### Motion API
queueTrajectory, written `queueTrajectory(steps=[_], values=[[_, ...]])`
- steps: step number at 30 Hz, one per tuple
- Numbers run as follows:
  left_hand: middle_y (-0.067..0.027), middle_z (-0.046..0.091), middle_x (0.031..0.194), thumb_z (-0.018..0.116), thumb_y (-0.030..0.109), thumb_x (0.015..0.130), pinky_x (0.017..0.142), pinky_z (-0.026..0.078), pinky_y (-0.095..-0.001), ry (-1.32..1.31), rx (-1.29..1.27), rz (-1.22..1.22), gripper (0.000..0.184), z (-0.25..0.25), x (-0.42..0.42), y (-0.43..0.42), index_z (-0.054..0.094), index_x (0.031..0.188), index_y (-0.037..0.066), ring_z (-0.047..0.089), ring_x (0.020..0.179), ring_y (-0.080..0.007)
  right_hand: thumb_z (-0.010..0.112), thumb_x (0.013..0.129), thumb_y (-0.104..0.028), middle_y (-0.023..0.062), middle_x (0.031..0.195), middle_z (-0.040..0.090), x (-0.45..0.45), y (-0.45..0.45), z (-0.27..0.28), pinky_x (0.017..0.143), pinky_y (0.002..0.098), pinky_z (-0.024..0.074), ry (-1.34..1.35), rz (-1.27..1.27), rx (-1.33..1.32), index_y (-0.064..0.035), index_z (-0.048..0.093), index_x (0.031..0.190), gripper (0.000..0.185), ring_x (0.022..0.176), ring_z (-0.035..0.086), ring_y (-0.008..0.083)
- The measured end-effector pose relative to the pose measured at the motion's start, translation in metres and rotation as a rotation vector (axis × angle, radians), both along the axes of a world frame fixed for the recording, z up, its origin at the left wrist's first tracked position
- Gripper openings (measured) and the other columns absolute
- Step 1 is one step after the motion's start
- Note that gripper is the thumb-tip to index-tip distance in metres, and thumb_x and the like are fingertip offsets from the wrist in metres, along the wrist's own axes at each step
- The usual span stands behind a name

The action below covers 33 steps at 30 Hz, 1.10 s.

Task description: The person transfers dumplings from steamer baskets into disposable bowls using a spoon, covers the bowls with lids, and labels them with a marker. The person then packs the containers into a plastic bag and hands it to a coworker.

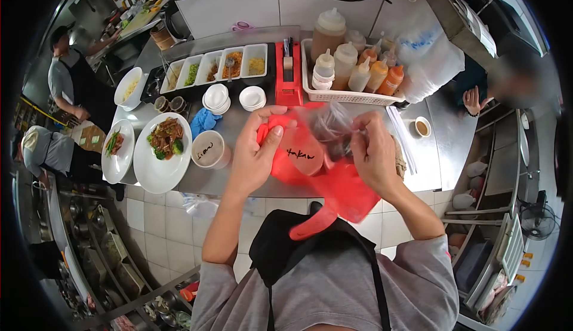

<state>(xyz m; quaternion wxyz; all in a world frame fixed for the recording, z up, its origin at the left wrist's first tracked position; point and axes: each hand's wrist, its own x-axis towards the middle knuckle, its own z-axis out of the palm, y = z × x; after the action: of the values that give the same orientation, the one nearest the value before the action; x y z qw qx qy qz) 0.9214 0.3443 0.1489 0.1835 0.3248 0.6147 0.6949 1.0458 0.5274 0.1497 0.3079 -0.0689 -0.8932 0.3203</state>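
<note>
A red plastic bag [352, 196] hangs between my hands at the counter's front edge. My left hand [256, 152] is closed on the bag's left rim, thumb on top. Inside its opening sits a tub with a handwritten lid [303, 155]. My right hand [373, 152] pinches a clear plastic packet [332, 122] over the bag's right side; the packet is blurred, and its dark contents cannot be made out. Left of my left hand stands another tub with handwriting [210, 150], beside a blue cloth [205, 121].
Left on the counter are a plate of meat and broccoli [160, 162], a smaller plate [117, 152] and small white bowls [216, 97]. Behind are topping trays [212, 68], a red tape dispenser [288, 74] and a basket of sauce bottles [352, 96]. People stand left and right.
</note>
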Motion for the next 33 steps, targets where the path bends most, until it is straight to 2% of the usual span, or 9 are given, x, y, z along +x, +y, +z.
queueTrajectory(steps=[4,7,10,13,16,20,29,32,33], values=[[-0.0123,0.050,0.119,0.043,-0.001,0.090,0.091,0.041,-0.0270,0.045,0.046,-0.104,0.033,-0.008,-0.001,0.006,0.041,0.123,0.003,0.046,0.118,-0.0160,0.057,0.076,-0.008,0.0108,0.084,0.049,0.007,0.015,-0.007,0.056,0.0365,0.0489,-0.257,0.061,0.595,-0.0052,0.048,0.091,0.017,0.077,0.055,0.0263],[-0.0125,0.052,0.120,0.044,0.001,0.089,0.095,0.037,-0.0297,0.161,-0.021,-0.156,0.032,-0.007,0.005,0.021,0.043,0.121,0.003,0.047,0.117,-0.0177,0.056,0.076,-0.015,0.0111,0.082,0.048,-0.013,0.014,-0.029,0.056,0.0341,0.0497,-0.370,0.115,0.906,-0.0037,0.048,0.090,0.019,0.076,0.054,0.0233],[-0.0129,0.053,0.119,0.045,0.002,0.088,0.099,0.034,-0.0315,0.197,-0.086,-0.194,0.032,-0.003,0.009,0.026,0.046,0.119,0.002,0.048,0.116,-0.0203,0.056,0.076,-0.013,0.0123,0.086,0.047,-0.057,0.014,-0.035,0.057,0.0332,0.0501,-0.278,-0.061,0.789,-0.0031,0.046,0.092,0.020,0.081,0.053,0.0264],[-0.0135,0.052,0.120,0.045,0.000,0.086,0.099,0.034,-0.0314,0.233,-0.170,-0.187,0.032,-0.005,0.008,0.025,0.047,0.119,0.002,0.047,0.117,-0.0208,0.054,0.077,-0.010,0.0139,0.090,0.045,-0.083,0.027,-0.047,0.059,0.0349,0.0506,-0.040,0.046,0.704,-0.0026,0.045,0.092,0.019,0.087,0.052,0.0297],[-0.0140,0.051,0.123,0.045,-0.004,0.085,0.100,0.033,-0.0314,0.241,-0.099,-0.126,0.034,-0.017,0.003,0.024,0.047,0.118,0.001,0.046,0.119,-0.0212,0.055,0.075,-0.009,0.0157,0.098,0.045,-0.080,0.040,-0.074,0.066,0.0378,0.0512,-0.316,0.192,0.516,-0.0020,0.043,0.095,0.024,0.093,0.051,0.0326],[-0.0142,0.051,0.124,0.045,-0.009,0.082,0.103,0.030,-0.0315,0.210,0.059,-0.006,0.036,-0.019,-0.010,0.019,0.047,0.117,0.001,0.045,0.120,-0.0211,0.062,0.068,-0.015,0.0131,0.104,0.049,-0.074,0.084,-0.092,0.074,0.0399,0.0511,-0.601,0.344,0.737,0.0005,0.056,0.090,0.028,0.102,0.050,0.0299],[-0.0136,0.051,0.124,0.046,-0.009,0.082,0.104,0.029,-0.0312,0.210,0.052,-0.004,0.034,-0.012,-0.025,0.022,0.046,0.115,0.000,0.044,0.121,-0.0198,0.064,0.059,-0.014,0.0131,0.104,0.055,-0.067,0.092,-0.086,0.077,0.0368,0.0501,-0.426,0.642,0.808,0.0031,0.061,0.071,0.021,0.101,0.052,0.0265],[-0.0132,0.051,0.124,0.047,-0.008,0.083,0.103,0.030,-0.0307,0.116,0.023,-0.015,0.035,-0.010,-0.018,0.024,0.046,0.116,0.000,0.044,0.121,-0.0196,0.061,0.065,-0.003,0.0188,0.110,0.056,-0.066,0.087,-0.091,0.094,0.0394,0.0422,-0.695,0.640,0.838,0.0041,0.063,0.077,0.014,0.109,0.049,0.0328],[-0.0130,0.051,0.124,0.047,-0.007,0.082,0.103,0.030,-0.0305,0.075,0.025,-0.015,0.035,-0.010,-0.016,0.025,0.046,0.116,0.000,0.044,0.121,-0.0195,0.061,0.065,-0.006,0.0181,0.105,0.058,-0.066,0.081,-0.078,0.092,0.0388,0.0426,-0.789,0.623,0.775,0.0039,0.063,0.076,0.015,0.110,0.048,0.0313]])
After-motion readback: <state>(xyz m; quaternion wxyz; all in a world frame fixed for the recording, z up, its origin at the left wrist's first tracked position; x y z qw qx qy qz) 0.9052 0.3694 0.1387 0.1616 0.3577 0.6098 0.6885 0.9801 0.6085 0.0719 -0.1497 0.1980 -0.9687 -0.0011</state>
